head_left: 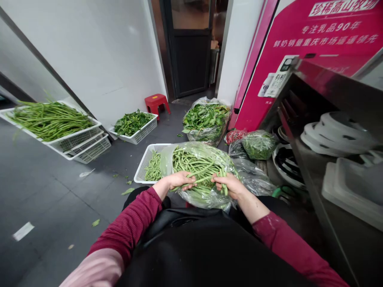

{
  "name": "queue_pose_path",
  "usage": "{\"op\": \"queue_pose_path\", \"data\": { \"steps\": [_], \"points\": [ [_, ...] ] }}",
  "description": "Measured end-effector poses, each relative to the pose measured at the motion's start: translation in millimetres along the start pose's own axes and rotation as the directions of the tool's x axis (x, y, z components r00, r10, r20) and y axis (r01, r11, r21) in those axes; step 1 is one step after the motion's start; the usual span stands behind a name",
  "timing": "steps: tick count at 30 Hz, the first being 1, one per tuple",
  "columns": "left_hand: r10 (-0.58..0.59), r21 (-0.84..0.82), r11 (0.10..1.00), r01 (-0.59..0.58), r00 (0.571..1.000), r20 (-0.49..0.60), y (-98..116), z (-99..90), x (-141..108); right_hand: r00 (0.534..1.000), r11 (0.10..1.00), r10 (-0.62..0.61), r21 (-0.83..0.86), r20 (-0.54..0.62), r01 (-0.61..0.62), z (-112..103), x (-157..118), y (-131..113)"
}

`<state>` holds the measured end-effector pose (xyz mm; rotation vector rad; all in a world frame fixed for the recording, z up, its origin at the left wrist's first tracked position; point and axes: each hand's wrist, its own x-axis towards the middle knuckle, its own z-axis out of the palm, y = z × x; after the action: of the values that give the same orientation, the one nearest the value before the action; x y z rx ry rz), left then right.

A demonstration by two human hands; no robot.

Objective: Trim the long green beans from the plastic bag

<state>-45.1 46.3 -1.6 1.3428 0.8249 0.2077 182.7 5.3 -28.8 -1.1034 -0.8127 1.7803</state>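
Observation:
A clear plastic bag (167, 159) full of long green beans (194, 159) lies open in front of my knees. Over it, my left hand (180, 180) is closed on green beans, the ends poking out past its fingers. My right hand (229, 185) grips a small bunch of green beans (223, 181), pinched between thumb and fingers. The two hands are a short gap apart. Just left of the bag, and partly covered by it, sits a white basket (141, 162) with short bean pieces (153, 166) in it.
Stacked white baskets (89, 153) with long green stems stand left, near a basket of leafy greens (133, 121) and a red stool (157, 104). Ahead is a big bag of leaves (206, 115). A metal shelf (311, 159) with white containers closes off the right.

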Motion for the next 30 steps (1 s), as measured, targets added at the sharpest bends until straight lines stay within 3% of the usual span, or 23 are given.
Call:
{"op": "queue_pose_path", "data": {
  "steps": [2,4,5,7,9,10,12,15,17,20,22,24,28,30],
  "points": [
    [0.008,0.092,0.996,-0.003,0.998,-0.06,1,0.0,-2,0.999,0.998,0.021,-0.053,0.039,-0.019,-3,-3,0],
    [0.049,0.215,0.976,-0.017,0.989,-0.143,4,3.1,-2,1.0,0.968,-0.011,-0.251,0.016,0.015,-4,-3,0],
    [0.086,0.284,0.958,-0.032,0.98,-0.18,6,5.3,-3,0.998,0.916,-0.064,-0.397,-0.021,0.05,-5,-2,0],
    [0.16,0.404,0.913,-0.054,0.959,-0.234,12,10.3,-6,0.965,0.726,-0.239,-0.679,-0.107,0.105,-6,1,1],
    [0.21,0.465,0.883,-0.064,0.94,-0.267,17,15.2,-10,0.916,0.562,-0.374,-0.821,-0.146,0.098,-7,6,2],
    [0.224,0.473,0.878,-0.07,0.934,-0.278,20,17.2,-12,0.914,0.549,-0.372,-0.832,-0.162,0.076,-7,9,2],
    [0.245,0.469,0.879,-0.09,0.928,-0.281,24,20.5,-15,0.949,0.665,-0.242,-0.747,-0.203,0.01,-8,14,4],
    [0.289,0.484,0.863,-0.144,0.927,-0.238,25,24.4,-15,0.986,0.921,0.047,-0.376,-0.162,-0.106,-6,17,4],
    [0.321,0.536,0.828,-0.165,0.923,-0.211,23,27.7,-11,0.98,0.971,0.2,-0.136,0.007,-0.198,-2,13,0],
    [0.406,0.655,0.722,-0.221,0.903,-0.143,23,34.4,-2,0.891,0.942,0.331,-0.055,0.31,-0.331,6,2,-10],
    [0.467,0.7,0.655,-0.284,0.881,-0.079,25,37.6,1,0.842,0.93,0.362,-0.096,0.401,-0.354,9,-7,-16],
    [0.496,0.699,0.646,-0.306,0.865,-0.08,29,36.8,2,0.843,0.932,0.361,-0.137,0.398,-0.334,9,-16,-18],
    [0.436,0.609,0.764,-0.215,0.867,-0.24,30,22.0,2,0.921,0.96,0.269,-0.159,0.282,-0.232,7,-30,-14],
    [0.349,0.482,0.858,-0.176,0.89,-0.295,27,14.1,2,0.926,0.964,0.249,-0.168,0.283,-0.208,5,-34,-12]
  ]
}}
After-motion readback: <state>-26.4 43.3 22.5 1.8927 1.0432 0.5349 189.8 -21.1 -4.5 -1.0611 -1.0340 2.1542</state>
